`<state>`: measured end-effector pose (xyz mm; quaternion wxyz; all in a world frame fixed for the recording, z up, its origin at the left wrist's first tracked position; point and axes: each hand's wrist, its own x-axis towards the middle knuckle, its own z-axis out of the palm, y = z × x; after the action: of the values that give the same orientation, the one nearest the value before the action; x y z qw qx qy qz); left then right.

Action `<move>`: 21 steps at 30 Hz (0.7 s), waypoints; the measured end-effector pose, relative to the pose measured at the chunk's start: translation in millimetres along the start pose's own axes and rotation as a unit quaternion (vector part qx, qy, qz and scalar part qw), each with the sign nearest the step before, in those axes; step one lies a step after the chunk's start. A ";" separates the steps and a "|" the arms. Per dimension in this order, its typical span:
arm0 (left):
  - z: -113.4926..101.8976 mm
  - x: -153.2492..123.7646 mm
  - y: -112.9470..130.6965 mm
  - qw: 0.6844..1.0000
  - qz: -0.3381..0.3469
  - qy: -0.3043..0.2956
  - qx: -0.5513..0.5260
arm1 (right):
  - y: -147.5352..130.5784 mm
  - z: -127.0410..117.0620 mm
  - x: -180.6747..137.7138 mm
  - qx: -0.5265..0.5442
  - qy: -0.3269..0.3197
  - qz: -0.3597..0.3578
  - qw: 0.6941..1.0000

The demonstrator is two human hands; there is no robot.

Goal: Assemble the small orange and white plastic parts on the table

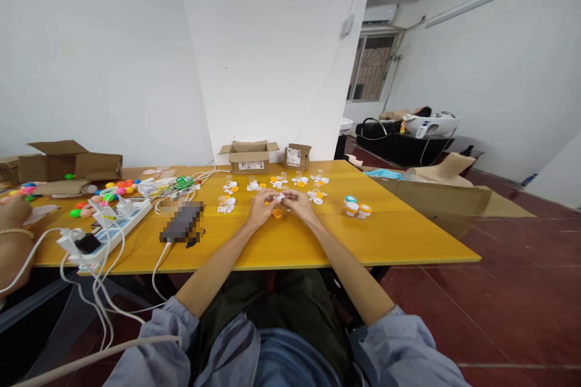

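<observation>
Over the middle of the yellow table, my left hand (263, 205) and my right hand (298, 204) meet with fingers closed around a small white plastic part (280, 196). Its exact kind is too small to make out. Just below the fingers lies an orange ring-shaped lid (276, 213) on the tabletop. Several groups of small white pieces, orange rings and clear cups surround the hands, such as the white pieces (226, 208) on the left and the white discs (318, 198) on the right.
Three lidded jars (356, 207) stand to the right. Two cardboard boxes (250, 157) (298, 158) sit at the back. Leftward are a power strip (118, 234) with white cables, a dark blurred device (183, 224) and colourful balls (122, 186). Another person's arm (16, 236) reaches in at far left.
</observation>
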<state>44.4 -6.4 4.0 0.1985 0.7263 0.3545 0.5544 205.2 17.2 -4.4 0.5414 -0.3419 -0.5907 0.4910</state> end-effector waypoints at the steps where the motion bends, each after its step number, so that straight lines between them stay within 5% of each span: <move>1: -0.2 0.3 0.6 1.000 -0.001 0.002 -0.002 | -0.4 -0.3 0.2 0.005 0.006 -0.004 1.000; 12: -4.2 5.3 -7.9 0.995 -0.064 0.046 -0.054 | 7.8 -19.6 8.2 -0.010 0.154 0.002 0.988; 21: -4.0 5.0 -9.2 0.995 -0.067 0.041 -0.056 | 7.1 -14.8 5.3 -0.057 0.087 -0.007 0.995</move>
<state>38.7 3.0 2.3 0.2608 0.6653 0.3782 0.5885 217.8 27.2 -10.5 0.5738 -0.4093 -0.5706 0.4214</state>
